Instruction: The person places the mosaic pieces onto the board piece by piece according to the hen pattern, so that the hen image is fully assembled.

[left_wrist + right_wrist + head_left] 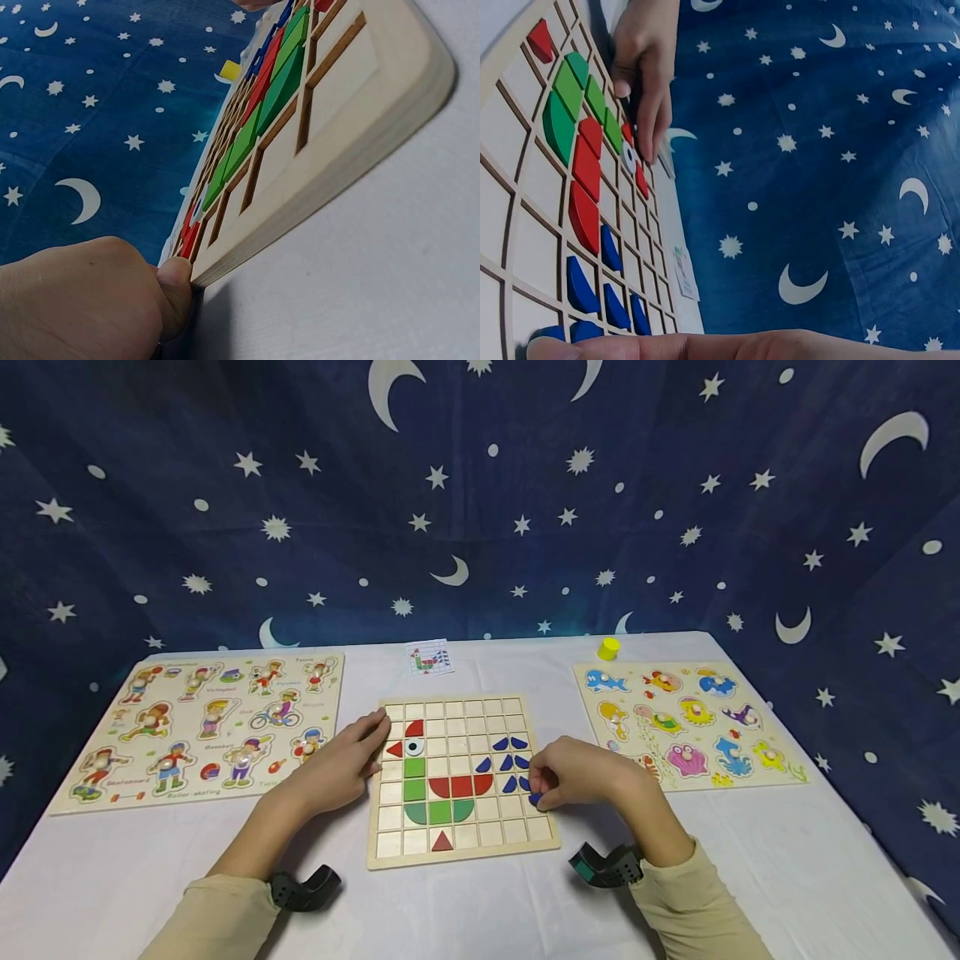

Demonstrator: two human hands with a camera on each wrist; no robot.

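A wooden grid board (pixel 465 853) lies on the table with flat coloured pieces forming a bird. My left hand (pixel 341 760) rests along its left edge, fingers extended; the left wrist view shows a thumb (pixel 175 271) right at the frame's corner. At the board's right side, my right hand (pixel 577 772) pinches a blue piece (pixel 535 798) between thumb and index finger, over a cell in the rightmost column. Several other blue pieces (pixel 583 286) sit in nearby cells. Red pieces (pixel 461 786), green squares (pixel 414 767) and a white eye piece (pixel 414 747) fill cells farther left.
A small pattern card (pixel 430 657) lies behind the board. A sports peg puzzle (pixel 217 727) is at the left, a sea-animal puzzle (pixel 686 727) at the right. A yellow cylinder (pixel 609 648) stands near the table's back edge, before a starry blue cloth (pixel 480 502).
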